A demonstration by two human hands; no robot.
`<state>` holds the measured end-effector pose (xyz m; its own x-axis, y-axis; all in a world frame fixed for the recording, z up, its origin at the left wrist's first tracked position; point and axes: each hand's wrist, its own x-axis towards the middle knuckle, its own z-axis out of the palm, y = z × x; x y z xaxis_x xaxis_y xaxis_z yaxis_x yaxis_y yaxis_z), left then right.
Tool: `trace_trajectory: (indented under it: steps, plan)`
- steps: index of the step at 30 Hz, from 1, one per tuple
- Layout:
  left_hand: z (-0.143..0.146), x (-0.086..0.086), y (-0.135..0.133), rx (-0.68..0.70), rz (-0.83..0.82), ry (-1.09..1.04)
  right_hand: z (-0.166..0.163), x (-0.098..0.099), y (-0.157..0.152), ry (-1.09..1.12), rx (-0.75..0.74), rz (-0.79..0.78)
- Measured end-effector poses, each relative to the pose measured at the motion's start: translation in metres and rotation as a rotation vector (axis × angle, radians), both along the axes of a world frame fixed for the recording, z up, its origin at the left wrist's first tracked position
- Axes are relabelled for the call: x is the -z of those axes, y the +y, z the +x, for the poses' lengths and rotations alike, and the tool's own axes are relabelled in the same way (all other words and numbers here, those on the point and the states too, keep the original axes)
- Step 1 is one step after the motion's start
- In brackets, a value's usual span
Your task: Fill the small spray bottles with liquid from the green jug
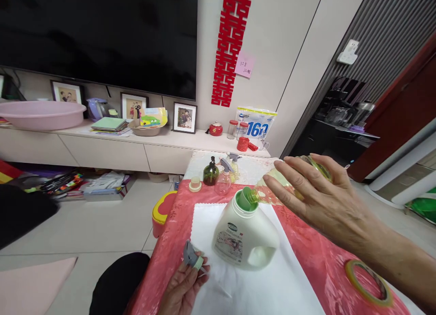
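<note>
My right hand [320, 197] is wrapped round a clear yellowish bottle [269, 188], tipped nearly on its side. The bottle's neck lies at the green-lined mouth of a large white detergent jug [230, 242], which stands upright on a white cloth [248, 292]. Below and left of the jug, my left hand [182, 283] grips a grey trigger spray head [191, 255] with its thin tube pointing down to the right. Behind the jug are a pink-tinted spray bottle [223, 182], a dark green pump bottle [211, 173] and a pale cap [195, 184].
The table has a red plastic cover [163, 256]. A roll of tape [369, 283] lies at its right. Another spray bottle [234, 163] stands at the back. A red and yellow stool [163, 210] is on the left. Jars and framed photos line the white cabinet [163, 142].
</note>
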<state>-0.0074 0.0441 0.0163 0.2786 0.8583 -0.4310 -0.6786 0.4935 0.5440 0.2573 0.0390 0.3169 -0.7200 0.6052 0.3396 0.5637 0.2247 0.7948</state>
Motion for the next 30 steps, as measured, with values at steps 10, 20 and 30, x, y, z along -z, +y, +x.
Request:
trace_trajectory:
  steps: [10,20,30]
  plan:
    - [-0.001,0.001,0.000,0.009,0.017,-0.011,-0.005,0.004,0.002,0.002,-0.020,0.008]
    - [0.003,0.007,-0.001,-0.001,0.073,-0.045,0.038,0.040,-0.044,0.652,0.129,-0.230]
    - [0.003,-0.022,-0.002,-0.009,0.051,-0.156,0.031,0.171,-0.128,0.937,0.288,-0.559]
